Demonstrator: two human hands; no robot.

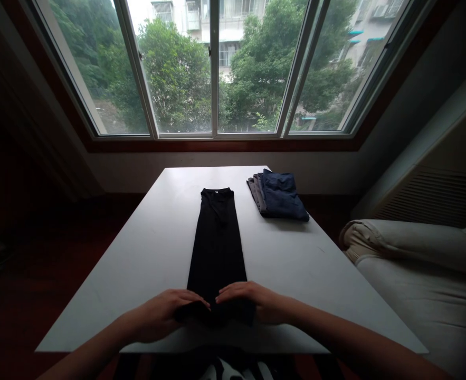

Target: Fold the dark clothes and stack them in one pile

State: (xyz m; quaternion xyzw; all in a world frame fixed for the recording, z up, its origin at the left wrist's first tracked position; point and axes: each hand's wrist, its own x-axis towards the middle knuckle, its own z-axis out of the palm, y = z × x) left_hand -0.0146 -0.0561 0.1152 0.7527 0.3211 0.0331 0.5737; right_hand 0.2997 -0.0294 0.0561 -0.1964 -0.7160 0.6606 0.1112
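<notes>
A pair of black pants (219,243) lies flat in a long narrow strip on the white table, waistband at the far end with a dark tie across it. At its near end, my left hand (165,314) grips the left side of the cloth, fingers bent over the top. My right hand (256,301) holds the right side, its fingers reaching across the fabric toward the left hand. The cloth's near edge is bunched and slightly raised between both hands. My thumbs are mostly hidden.
A stack of folded navy and grey clothes (282,195) sits at the table's far right edge. The white table (138,264) narrows toward the window wall. A pale sofa (407,274) stands to the right. My lap is just below the near table edge.
</notes>
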